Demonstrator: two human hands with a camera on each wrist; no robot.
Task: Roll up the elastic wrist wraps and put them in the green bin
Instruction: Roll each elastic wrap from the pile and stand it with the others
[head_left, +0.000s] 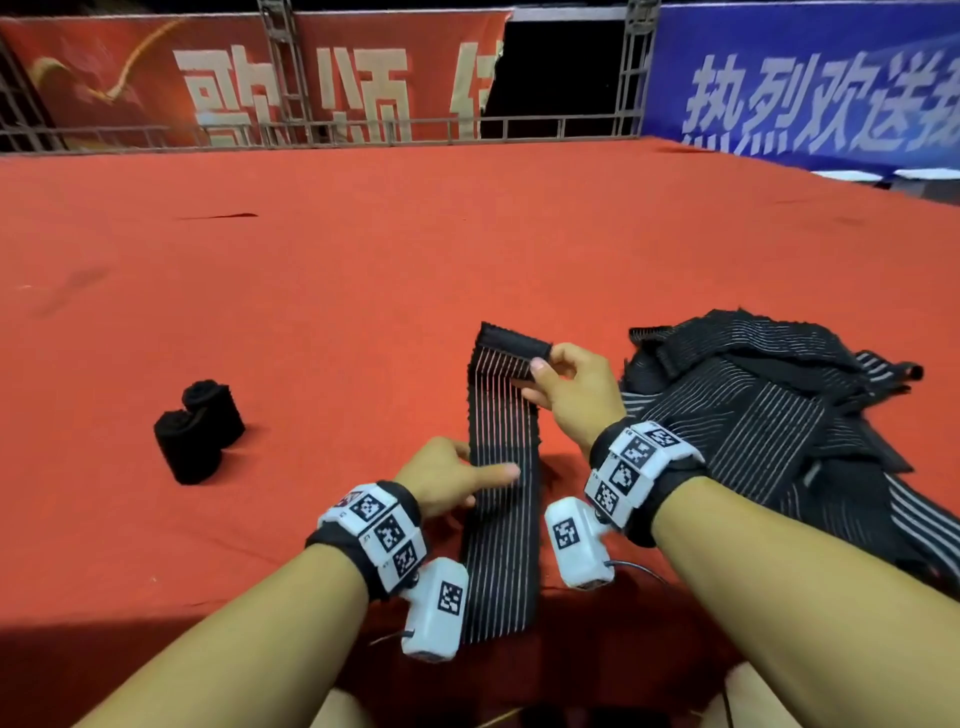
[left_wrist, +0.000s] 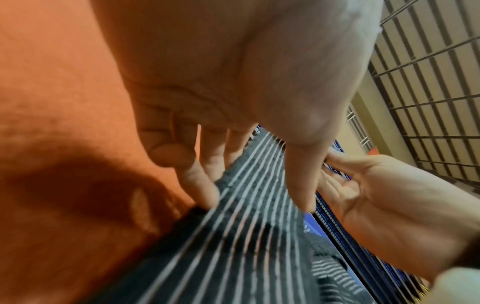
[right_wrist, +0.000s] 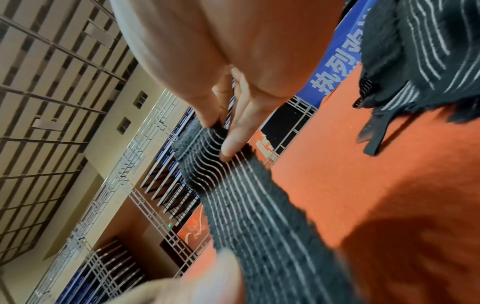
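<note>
A black elastic wrist wrap (head_left: 501, 499) (left_wrist: 241, 232) (right_wrist: 262, 209) with thin white stripes stretches between my hands above the red cloth. My right hand (head_left: 569, 387) (right_wrist: 226, 131) pinches its far end, where a short rolled part (head_left: 514, 340) begins, between thumb and fingers. My left hand (head_left: 457, 475) (left_wrist: 249, 176) pinches the strip lower down, thumb on top and fingers behind. Two rolled black wraps (head_left: 200, 431) lie side by side to the left. No green bin is in view.
A tangled pile of loose striped wraps (head_left: 779, 415) (right_wrist: 415, 51) lies on the right of the red-covered surface (head_left: 363, 270). Metal railings and red and blue banners stand behind its far edge.
</note>
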